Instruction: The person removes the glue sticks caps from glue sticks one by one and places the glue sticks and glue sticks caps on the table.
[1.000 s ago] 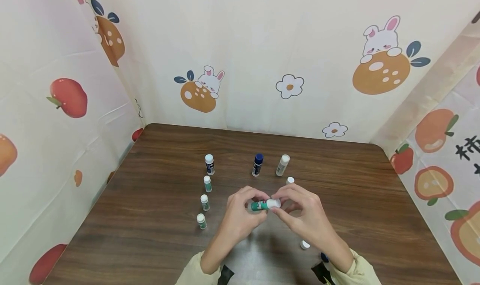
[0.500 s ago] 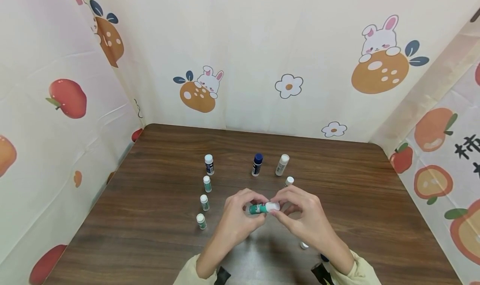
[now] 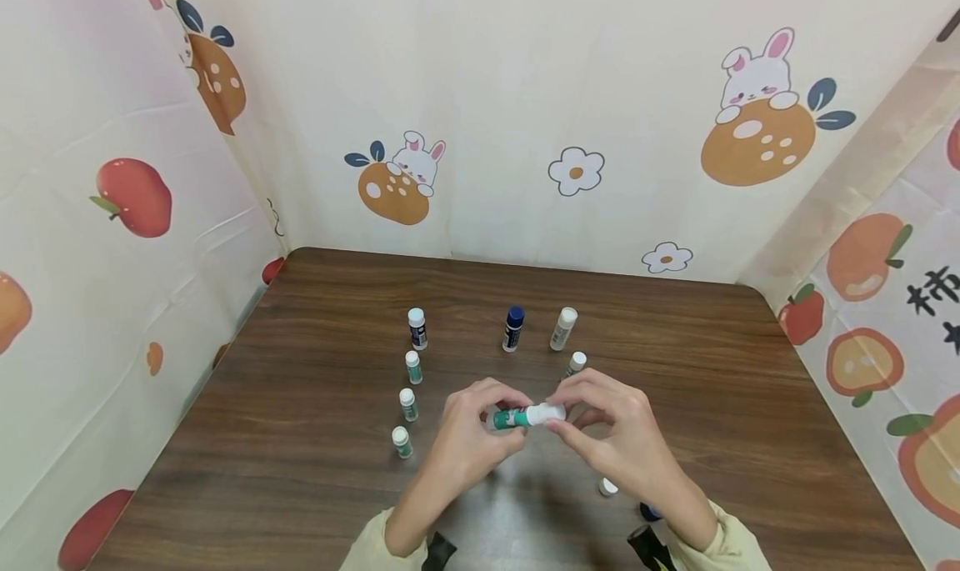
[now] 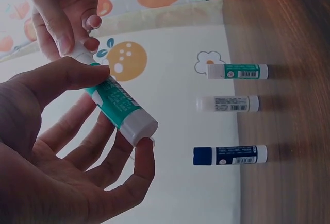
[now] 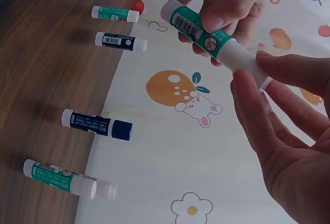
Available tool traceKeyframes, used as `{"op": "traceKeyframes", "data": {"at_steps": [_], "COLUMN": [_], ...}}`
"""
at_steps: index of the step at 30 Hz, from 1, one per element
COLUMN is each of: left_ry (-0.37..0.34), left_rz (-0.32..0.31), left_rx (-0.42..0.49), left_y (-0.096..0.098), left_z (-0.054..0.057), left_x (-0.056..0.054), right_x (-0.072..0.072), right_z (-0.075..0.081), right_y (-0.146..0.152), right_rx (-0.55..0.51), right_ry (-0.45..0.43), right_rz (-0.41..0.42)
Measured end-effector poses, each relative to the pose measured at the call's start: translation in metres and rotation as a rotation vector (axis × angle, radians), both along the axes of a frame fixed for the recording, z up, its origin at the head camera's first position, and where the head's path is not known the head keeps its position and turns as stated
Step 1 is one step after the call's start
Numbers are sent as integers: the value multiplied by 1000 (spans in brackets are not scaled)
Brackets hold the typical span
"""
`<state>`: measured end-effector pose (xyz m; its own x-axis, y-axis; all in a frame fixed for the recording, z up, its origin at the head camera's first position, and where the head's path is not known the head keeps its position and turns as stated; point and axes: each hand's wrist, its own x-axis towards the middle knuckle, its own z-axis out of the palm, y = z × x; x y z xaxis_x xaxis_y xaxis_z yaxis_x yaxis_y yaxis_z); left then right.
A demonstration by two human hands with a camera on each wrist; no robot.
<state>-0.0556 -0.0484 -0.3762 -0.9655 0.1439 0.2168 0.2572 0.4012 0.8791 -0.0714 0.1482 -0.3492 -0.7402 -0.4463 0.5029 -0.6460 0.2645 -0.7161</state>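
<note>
There is one left hand (image 3: 468,438) and one right hand (image 3: 618,425), with one glue stick (image 3: 525,417) between them. On the one table (image 3: 315,404) stand four left sticks (image 3: 408,405), three green-labelled and one dark blue. At the far side are one blue-capped stick (image 3: 513,329), one grey stick (image 3: 562,329) and one green stick (image 3: 575,364). Near right show one white cap (image 3: 609,488) and one blue cap (image 3: 649,513), anything beneath them mostly hidden.
</note>
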Motion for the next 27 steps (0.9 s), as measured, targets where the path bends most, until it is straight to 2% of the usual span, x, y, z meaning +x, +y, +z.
{"op": "traceKeyframes", "data": {"at_steps": [10,14,21,27], "left_ry": [-30,-32,-25,-42], "left_rz": [4,14,41,82], "left_rx": [16,26,47,57], "left_y": [-1,-1,-1,-1], "left_z": [-3,-5,-7,-11], "left_x": [-1,-3,-7,-11], "right_x": [1,0,0,-1], "right_z": [2,3,-1,-7], "right_y": [2,3,10,15], "right_rx": [18,16,43,50], "right_ry": [-4,23,11,56], "right_rz": [-22,-25,-53,-91]}}
